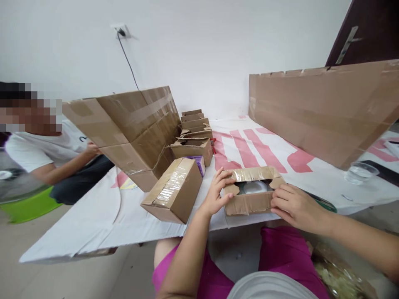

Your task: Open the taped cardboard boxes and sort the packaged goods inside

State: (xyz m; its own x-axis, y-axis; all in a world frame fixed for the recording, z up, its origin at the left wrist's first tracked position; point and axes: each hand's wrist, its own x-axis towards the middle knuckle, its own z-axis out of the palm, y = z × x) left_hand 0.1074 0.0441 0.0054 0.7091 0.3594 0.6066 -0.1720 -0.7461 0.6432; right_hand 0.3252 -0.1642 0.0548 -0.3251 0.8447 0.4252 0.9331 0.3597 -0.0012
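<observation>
A small taped cardboard box (249,202) sits on the white sheet at the table's near edge, its top flaps partly open over something white and round inside. My left hand (216,192) grips its left end, fingers curled over the flap corner. My right hand (294,205) lies against its right front side, fingers pressed on the cardboard.
A closed taped box (174,189) stands to the left, with a row of small open boxes (195,135) behind it. Large cardboard panels stand at left (134,128) and right (327,112). A clear plastic cup (357,172) is at right. Another person (52,153) sits at far left.
</observation>
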